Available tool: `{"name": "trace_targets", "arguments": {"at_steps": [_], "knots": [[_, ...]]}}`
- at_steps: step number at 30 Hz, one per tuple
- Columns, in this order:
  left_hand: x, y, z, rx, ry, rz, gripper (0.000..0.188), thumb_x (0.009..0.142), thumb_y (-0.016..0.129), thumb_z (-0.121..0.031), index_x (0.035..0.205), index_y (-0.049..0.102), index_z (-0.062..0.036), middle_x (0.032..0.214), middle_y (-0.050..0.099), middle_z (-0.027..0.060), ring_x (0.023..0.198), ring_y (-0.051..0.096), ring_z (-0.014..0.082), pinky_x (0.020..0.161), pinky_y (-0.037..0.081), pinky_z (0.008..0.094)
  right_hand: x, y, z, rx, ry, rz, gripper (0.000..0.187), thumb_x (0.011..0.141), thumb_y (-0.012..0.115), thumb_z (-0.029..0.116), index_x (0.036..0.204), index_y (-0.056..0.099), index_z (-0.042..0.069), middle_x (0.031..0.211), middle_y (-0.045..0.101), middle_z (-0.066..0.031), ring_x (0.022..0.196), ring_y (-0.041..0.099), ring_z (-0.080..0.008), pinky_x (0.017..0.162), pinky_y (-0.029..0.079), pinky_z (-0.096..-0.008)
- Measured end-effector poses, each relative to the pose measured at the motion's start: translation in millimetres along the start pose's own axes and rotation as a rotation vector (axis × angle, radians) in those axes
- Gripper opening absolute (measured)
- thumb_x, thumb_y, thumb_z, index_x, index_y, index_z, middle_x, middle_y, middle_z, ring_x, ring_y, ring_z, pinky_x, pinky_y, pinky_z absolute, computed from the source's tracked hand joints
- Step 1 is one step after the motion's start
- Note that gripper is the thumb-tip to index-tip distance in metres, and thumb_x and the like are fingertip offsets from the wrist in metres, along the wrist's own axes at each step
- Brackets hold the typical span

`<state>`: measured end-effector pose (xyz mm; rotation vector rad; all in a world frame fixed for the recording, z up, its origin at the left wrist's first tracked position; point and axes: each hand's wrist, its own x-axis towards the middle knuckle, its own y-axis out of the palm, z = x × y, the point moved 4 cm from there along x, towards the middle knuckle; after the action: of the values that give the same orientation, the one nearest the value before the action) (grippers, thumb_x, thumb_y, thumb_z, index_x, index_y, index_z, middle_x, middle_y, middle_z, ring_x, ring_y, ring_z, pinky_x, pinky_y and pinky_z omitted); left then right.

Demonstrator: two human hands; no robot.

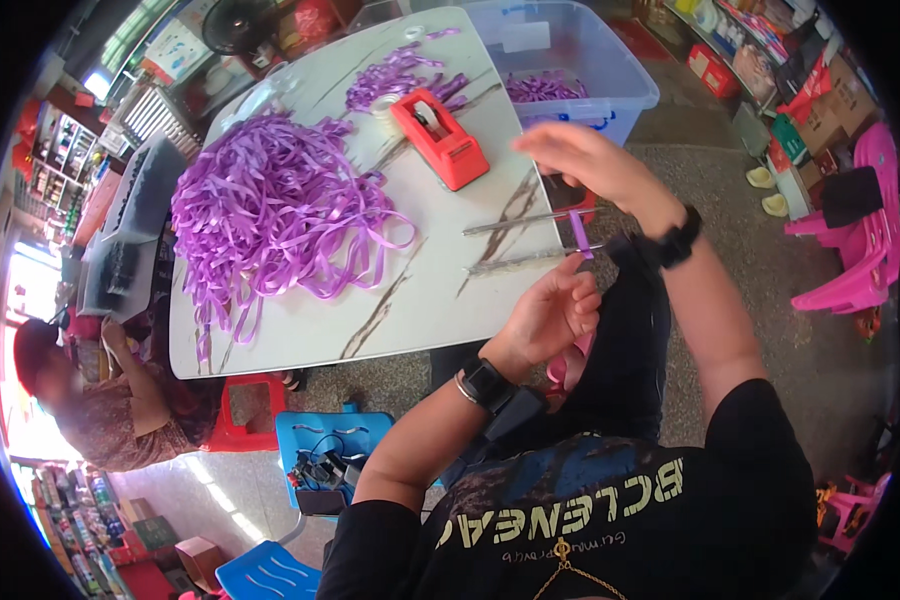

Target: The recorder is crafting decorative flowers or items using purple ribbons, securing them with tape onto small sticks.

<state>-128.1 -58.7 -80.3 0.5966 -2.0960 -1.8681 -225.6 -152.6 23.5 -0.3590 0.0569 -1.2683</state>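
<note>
Two thin metal rods point(515, 222) stick out past the right edge of the marbled white table point(410, 300), with a short purple ribbon point(581, 234) across them. At the ribbon's lower end, the fingers of my left hand point(553, 312) are curled closed, thumb and forefinger against it. My right hand point(595, 170) is raised above the rods, its fingers stretched out and holding nothing visible. A large tangled heap of purple ribbon loops point(270, 210) covers the table's left part. A red tape dispenser point(440, 140) stands farther back, before a smaller bunch of purple ribbons point(400, 80).
Beyond the table's far right corner is a clear plastic tub point(620, 75) with purple pieces inside. A blue stool point(335, 435) holding cables stands at the near left. Another person point(120, 400) sits at the left. Pink plastic chairs point(860, 240) are at the right.
</note>
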Motion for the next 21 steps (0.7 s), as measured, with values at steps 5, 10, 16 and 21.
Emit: {"name": "trace_targets", "arguments": {"at_steps": [5,10,16,21], "knots": [[2.6,-0.7,2.5,-0.04,0.003,0.077,0.024,0.083,0.043,-0.008,0.107,0.041,-0.0117,0.069,0.035,-0.0002,0.064,0.038,0.012,0.058,0.036,0.0247,96.0,11.2,-41.9,-0.119,0.126,-0.01,0.031,0.084,0.057,0.034,0.098,0.061,0.006,0.078,0.057,0.0034,0.064,0.041,-0.004,0.05,0.03,-0.0165],[2.2,-1.8,2.0,-0.017,0.019,0.055,0.025,0.084,0.042,-0.009,0.109,0.04,-0.0112,0.071,0.037,0.0003,0.065,0.039,0.0129,0.059,0.037,0.0256,122.6,22.4,-54.6,-0.092,0.341,0.059,0.029,0.077,0.065,0.036,0.083,0.067,0.007,0.065,0.057,0.0034,0.053,0.035,-0.0045,0.041,0.02,-0.0216],[1.9,-0.8,0.9,-0.016,0.017,0.075,0.027,0.084,0.042,-0.009,0.111,0.04,-0.0118,0.071,0.037,0.0007,0.066,0.04,0.0134,0.061,0.038,0.0266,128.0,28.5,-57.1,0.056,0.446,0.135,0.023,0.074,0.069,0.028,0.084,0.066,0.008,0.069,0.061,0.0036,0.05,0.03,-0.0004,0.039,0.012,-0.0197],[2.3,-0.7,2.8,-0.031,0.015,0.08,0.027,0.084,0.042,-0.009,0.111,0.041,-0.0123,0.072,0.038,0.0009,0.066,0.041,0.0141,0.062,0.039,0.0275,123.0,23.3,-47.8,0.252,0.452,0.092,0.021,0.075,0.069,0.025,0.088,0.065,0.008,0.078,0.062,0.0029,0.05,0.029,0.0,0.039,0.013,-0.0178]]}}
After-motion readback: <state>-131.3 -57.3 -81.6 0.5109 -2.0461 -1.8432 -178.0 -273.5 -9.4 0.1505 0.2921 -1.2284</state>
